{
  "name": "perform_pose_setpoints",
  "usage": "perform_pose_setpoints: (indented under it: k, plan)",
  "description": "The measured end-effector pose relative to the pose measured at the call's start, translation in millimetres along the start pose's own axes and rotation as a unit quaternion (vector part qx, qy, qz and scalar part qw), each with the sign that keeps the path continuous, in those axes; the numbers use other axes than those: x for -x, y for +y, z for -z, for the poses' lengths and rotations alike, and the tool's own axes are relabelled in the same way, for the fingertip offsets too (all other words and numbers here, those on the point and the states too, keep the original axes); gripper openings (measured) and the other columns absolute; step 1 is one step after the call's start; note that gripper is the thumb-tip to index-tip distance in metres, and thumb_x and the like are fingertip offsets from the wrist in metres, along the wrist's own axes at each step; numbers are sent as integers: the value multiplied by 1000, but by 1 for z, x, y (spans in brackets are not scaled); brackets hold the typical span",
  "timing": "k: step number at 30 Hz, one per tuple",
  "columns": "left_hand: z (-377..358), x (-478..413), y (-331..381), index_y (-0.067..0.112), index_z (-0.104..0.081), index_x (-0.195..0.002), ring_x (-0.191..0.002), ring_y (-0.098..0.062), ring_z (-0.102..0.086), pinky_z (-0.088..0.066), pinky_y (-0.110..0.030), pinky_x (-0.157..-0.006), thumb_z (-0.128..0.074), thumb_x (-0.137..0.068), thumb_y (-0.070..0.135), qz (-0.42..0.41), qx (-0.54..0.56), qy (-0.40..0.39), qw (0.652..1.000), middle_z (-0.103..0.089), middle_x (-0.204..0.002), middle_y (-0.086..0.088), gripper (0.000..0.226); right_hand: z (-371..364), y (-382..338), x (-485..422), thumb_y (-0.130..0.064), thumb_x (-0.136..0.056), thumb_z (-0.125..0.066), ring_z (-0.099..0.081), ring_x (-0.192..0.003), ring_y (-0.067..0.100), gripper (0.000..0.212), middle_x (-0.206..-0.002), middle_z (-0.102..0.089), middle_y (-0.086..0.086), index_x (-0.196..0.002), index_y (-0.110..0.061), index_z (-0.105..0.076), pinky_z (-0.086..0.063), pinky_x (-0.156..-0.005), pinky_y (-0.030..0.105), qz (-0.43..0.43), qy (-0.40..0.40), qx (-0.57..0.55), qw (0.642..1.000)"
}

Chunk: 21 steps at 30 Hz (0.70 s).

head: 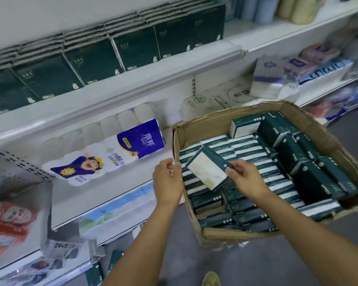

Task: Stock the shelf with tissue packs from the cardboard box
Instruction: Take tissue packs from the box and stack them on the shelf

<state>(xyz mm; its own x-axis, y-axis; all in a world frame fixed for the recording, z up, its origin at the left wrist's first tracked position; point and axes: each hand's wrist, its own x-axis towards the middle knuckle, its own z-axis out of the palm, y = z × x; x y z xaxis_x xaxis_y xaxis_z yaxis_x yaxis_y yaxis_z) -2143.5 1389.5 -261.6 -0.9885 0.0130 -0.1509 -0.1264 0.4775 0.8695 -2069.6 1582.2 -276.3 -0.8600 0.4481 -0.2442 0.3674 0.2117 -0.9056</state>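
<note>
- Our right hand (244,174) grips a dark green, film-wrapped rectangular tissue pack (205,170) by its near end, fingers curled round it. The pack is tilted just above the others filling the open brown cardboard box (293,112).
- Our left hand (167,176) hangs just beside the pack's far corner, over the box's left wall. Its fingers are loosely curled and hold nothing that we can make out.
- We judge the pack light, since one hand carries it by an end. It is probably soft too, as the paper inside should give under a squeeze.
- The wrap looks glossy and probably slippery, so an end grip may let the pack swivel.
- A surer hold would be across the narrow thickness near the middle, or one hand at each end.
- Matching dark green packs (136,50) stand in a row on the white upper shelf (132,79).
</note>
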Motion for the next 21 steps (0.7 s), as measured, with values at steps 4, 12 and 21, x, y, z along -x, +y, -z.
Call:
perform_pose_setpoints:
  k: [4, 12, 21]
  plan:
    - [27, 2, 40, 19, -59, -107, -79, -17, -66, -52, -29, -63, -44, -96, 52, 85, 179, -69, 978, -70, -93, -4, 38, -14, -34, 9, -19, -95, -58, -66, -74, 12, 14, -89, -69, -4, -101, -31, -59, -54, -67, 38, 171, 29, 95, 980]
    - [93, -14, 61, 13, -52, -126, -76, -20, -69, -61, -36, -69, -58, -89, 4, 105, 380, -50, 918, -69, -96, -9, 39, -60, -95, 17, 0, -88, -62, -53, -113, 4, 29, -137, -45, -6, -112, -15, -61, -49, -89, 24, 405, 46, 127, 904]
    - [186, -33, 44, 23, -55, -115, -82, -20, -68, -58, -32, -69, -56, -91, 1, 3, 362, -24, 932, -69, -99, -8, 33, -133, -194, 5, -14, -89, -67, -67, -84, 9, 22, -98, -71, 6, -110, -8, -64, -51, -69, 11, 129, -46, -195, 971]
